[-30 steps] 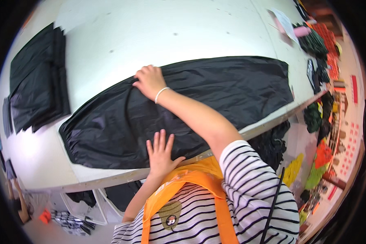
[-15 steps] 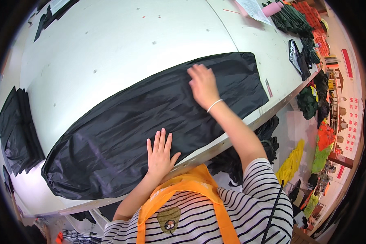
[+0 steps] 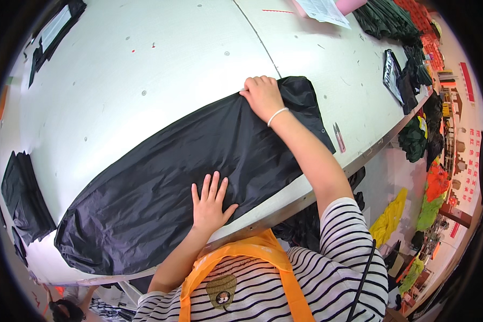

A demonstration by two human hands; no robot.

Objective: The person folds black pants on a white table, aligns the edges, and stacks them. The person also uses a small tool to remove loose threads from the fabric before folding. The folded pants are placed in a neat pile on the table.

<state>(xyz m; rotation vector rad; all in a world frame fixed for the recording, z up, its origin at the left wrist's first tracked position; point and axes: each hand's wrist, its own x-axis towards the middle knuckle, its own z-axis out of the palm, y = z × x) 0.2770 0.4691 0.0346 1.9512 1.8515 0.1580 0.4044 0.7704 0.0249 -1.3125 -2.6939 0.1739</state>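
A long, dark piece of black fabric (image 3: 161, 177), thin and slightly shiny, lies spread along the near side of the white table, rounded at its left end. My left hand (image 3: 210, 206) rests flat on its near part, fingers spread. At the far edge, toward the right end, my right hand (image 3: 264, 98) has its fingers curled over the cloth, thumb at the rim. Creases run from there toward the middle. Beyond the fabric's right end lies a pair of small thread snips (image 3: 339, 138).
A folded black fabric stack (image 3: 26, 198) sits at the table's left. Dark green bundles (image 3: 389, 20), papers (image 3: 322, 11) and a flat package (image 3: 393, 76) lie far right. Past the table edge (image 3: 370, 153), yellow cloth (image 3: 389, 217) lies on the floor. Someone's arm shows at lower left.
My right hand has gone from over the fabric to its far edge, where the fingers have closed. The cloth's right end has shifted left with new creases. My left hand stays flat.
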